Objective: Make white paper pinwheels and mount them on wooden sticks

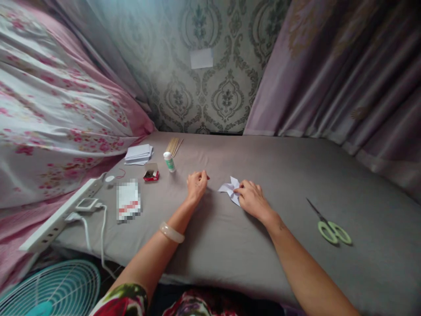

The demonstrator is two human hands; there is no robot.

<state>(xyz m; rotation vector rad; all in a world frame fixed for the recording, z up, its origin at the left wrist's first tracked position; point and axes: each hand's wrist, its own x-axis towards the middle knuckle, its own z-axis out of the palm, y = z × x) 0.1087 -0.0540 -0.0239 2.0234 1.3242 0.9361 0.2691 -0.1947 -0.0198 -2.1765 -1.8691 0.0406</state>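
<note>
A small folded white paper shape (230, 189) lies on the grey sheet (289, 175). My right hand (251, 199) rests on its right side, fingers pressed together on the paper. My left hand (196, 184) sits a little to the left of the paper, curled loosely into a fist with fingertips pinched; whether anything is in them I cannot make out. A pale bangle (171, 232) circles my left wrist.
Green-handled scissors (330, 228) lie at the right. At the left are a small red box (151, 174), a white glue bottle (169, 161), wooden sticks (173, 145), a stack of white paper (138, 154), a power strip (62, 210) and a fan (52, 289).
</note>
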